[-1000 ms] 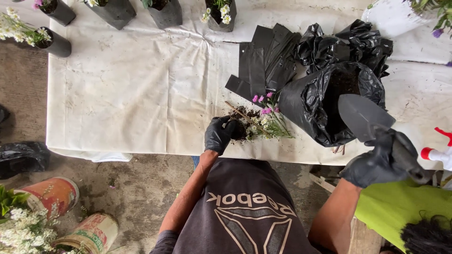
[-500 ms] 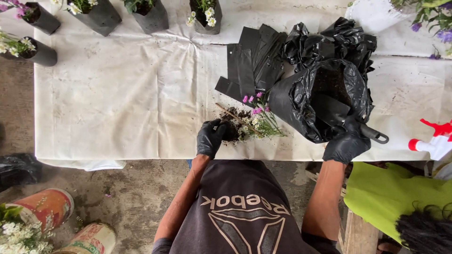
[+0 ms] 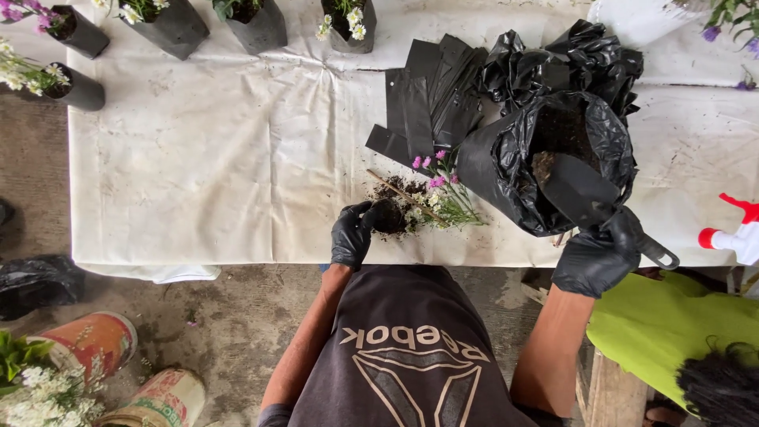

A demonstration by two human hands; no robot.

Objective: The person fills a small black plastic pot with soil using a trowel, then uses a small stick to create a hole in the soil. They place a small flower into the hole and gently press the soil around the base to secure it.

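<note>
Since the earlier frame, right hand has pushed its gripped scoop into the soil bag; left hand clasps the unpotted flower plant, potting still ahead.

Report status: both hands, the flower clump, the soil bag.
Left hand gripping root ball of flower clump on white sheet. Right hand holding trowel, blade inside open black soil bag. Nothing between them.

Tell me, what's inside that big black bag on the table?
The big black bag holds dark soil, and the blade of a black scoop held by the right hand dips into it. How deep the soil goes is hidden by the bag's folds and the scoop.
</note>
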